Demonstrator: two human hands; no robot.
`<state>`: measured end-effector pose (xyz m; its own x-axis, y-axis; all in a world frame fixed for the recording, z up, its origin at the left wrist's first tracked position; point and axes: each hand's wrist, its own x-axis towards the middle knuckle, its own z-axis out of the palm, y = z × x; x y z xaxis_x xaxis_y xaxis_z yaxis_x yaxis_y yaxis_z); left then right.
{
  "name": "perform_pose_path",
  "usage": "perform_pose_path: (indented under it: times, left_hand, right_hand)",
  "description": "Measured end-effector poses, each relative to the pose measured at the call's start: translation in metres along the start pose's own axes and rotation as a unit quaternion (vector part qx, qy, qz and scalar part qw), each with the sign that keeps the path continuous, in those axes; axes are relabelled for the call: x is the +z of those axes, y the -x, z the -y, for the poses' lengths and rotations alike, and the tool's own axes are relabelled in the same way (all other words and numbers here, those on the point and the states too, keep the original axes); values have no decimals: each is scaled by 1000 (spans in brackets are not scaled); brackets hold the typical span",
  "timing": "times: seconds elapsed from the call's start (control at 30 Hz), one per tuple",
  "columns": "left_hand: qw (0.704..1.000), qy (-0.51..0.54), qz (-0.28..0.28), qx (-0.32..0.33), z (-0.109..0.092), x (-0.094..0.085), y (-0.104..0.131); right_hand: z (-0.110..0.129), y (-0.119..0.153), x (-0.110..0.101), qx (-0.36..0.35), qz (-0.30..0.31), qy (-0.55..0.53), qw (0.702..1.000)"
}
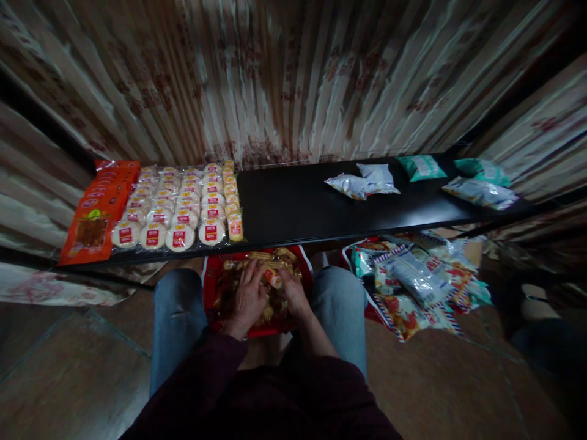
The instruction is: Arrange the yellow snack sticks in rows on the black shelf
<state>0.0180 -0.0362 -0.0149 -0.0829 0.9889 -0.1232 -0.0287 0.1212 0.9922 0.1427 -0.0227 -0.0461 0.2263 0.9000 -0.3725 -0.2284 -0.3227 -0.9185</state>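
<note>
Between my knees a red basket (211, 287) holds many small snacks in clear, golden-looking wrappers. My left hand (250, 298) reaches into it, its fingers stretched out over the wrapped pieces. Opposite it, my right hand (295, 294) is closed at the near edge of a wrapped snack (272, 277) with an orange and white label. That snack lies between the two hands; the fingertips are partly hidden and dim. Above the basket, rows of round white wrapped rice crackers (180, 236) stand on a black shelf (284, 208), with a column of yellow wrapped snacks (235, 225) at their right end.
An orange snack bag (98, 214) lies at the shelf's left end. Silver bags (376, 178) and green bags (420, 167) lie toward the right. A second red basket (373, 311) heaped with chip bags (415, 278) stands by my right knee. A person's foot (537, 302) shows at far right.
</note>
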Motion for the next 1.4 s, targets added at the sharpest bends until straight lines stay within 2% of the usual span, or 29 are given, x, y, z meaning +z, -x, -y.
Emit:
perform_pose_path:
  times: [0.1,0.2,0.33,0.47,0.67,0.73,0.9,1.03,1.2,1.4]
  left_hand:
    - [998,-34,46,4,5,-8,-5]
    - [994,-87,67,-1,15,-12,-7]
    - [993,-122,-11,-5,20,-9,-4]
    - [996,-73,-43,-21,15,-2,-2]
    - [987,25,-73,-142,15,10,-3]
    - [983,59,-70,-157,14,12,-3]
    - [984,94,-82,-129,7,15,-8]
    - [989,74,-70,-109,4,21,-13]
    - [991,58,-58,-103,0,29,-13]
    - [993,21,-53,-102,-7,30,-8]
  right_hand:
    - [9,0,-4,98,47,43,993]
    - [16,-1,-4,131,34,33,990]
    - [18,-1,-1,90,7,-37,995]
    - [16,0,1,22,13,-65,998]
    - [12,0,2,5,7,-106,994]
    - [12,0,3,-12,10,-102,995]
    - [12,0,2,-70,27,-53,996]
    - [11,-2,0,-59,27,-67,996]
    - [14,-1,-3,-66,-1,-91,994]
    - [19,2,-2,-83,-1,-86,993]
